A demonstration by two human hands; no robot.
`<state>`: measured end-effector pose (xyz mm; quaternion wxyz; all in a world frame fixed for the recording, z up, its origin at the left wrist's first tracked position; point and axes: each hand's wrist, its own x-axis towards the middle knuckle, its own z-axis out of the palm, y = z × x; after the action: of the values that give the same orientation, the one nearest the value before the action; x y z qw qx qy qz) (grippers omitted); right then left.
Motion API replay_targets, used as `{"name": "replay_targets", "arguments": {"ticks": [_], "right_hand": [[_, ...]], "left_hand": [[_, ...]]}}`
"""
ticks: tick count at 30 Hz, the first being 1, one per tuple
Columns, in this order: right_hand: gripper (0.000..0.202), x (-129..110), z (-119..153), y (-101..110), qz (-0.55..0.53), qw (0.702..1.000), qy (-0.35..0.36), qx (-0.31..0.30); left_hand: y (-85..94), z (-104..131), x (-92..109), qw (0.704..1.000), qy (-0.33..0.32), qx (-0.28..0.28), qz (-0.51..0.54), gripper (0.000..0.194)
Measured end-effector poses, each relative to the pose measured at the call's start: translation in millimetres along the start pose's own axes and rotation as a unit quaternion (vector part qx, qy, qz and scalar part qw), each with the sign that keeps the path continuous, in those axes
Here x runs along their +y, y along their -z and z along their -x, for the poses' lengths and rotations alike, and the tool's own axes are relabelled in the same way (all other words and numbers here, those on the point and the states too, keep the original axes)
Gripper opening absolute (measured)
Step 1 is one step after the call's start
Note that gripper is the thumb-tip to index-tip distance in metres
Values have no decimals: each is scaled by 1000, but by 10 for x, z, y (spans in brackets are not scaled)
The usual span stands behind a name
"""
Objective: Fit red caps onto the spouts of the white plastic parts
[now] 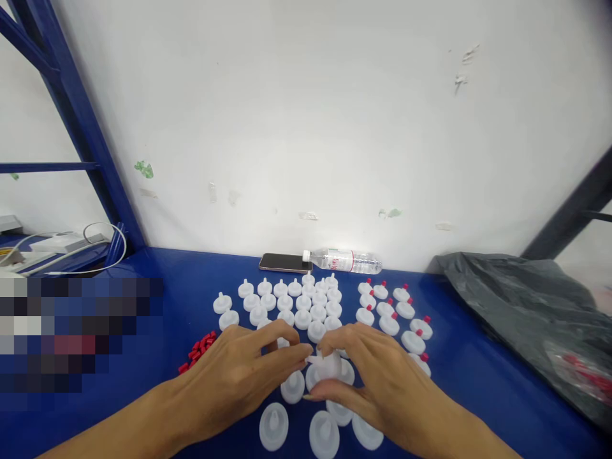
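Note:
In the middle of the table, a white plastic cap with a narrow spout (329,366) lies on its side between my fingers. My right hand (377,376) grips its round body with thumb and fingers. The fingers of my left hand (253,360) are pinched together at the tip of its spout; whether anything small sits between them is hidden. Under and in front of my hands lie several more white spouted caps, among them an upturned cap (274,427). A small pile of red tips (203,347) is beside my left wrist.
White spouted caps (303,303) stand in rows behind my hands. To the right, several white caps wear red tips (389,324). A phone (285,262) and a water bottle (349,261) lie by the wall. A dark plastic bag (507,306) covers the right side; cables (71,271) are at left.

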<state>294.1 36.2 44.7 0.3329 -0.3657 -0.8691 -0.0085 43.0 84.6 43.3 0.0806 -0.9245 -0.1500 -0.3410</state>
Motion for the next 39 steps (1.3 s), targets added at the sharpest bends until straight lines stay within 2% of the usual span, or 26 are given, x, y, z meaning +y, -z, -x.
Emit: {"name": "replay_targets", "arguments": {"ticks": [4,8,12,17,21,23,26,29,34,39], "right_hand": [[34,2,8,-10,-23,1000,-12,-12],[34,-14,2,-26,-14,1000,-6,-18],[34,-4,0,-31,-8,1000,5,5],[23,53,12,-13,-22,999,33,-9],[20,58,8,-9,-30,997,63,18],[20,44,0,-13,-25,995,84,42],[13,23,-5,-21,-14,992,106,64],[3,-1,4,-26,-6,990,122,68],[20,-78,18,-75,21,984,160,80],[17,-136,19,-146,-45,989,125,59]], "left_hand": [[-25,12,31,1000,4,30,-4,23],[-55,37,63,1000,-5,18,-8,28],[-91,48,89,999,30,15,3,26],[-113,36,73,997,60,37,19,20],[-105,22,45,995,88,53,16,19],[-96,24,44,995,91,32,14,16],[-79,38,64,997,79,-8,7,17],[-57,45,93,999,53,-5,1,15],[-23,58,124,999,5,37,5,26],[-17,108,109,997,-44,16,-68,25]]}}
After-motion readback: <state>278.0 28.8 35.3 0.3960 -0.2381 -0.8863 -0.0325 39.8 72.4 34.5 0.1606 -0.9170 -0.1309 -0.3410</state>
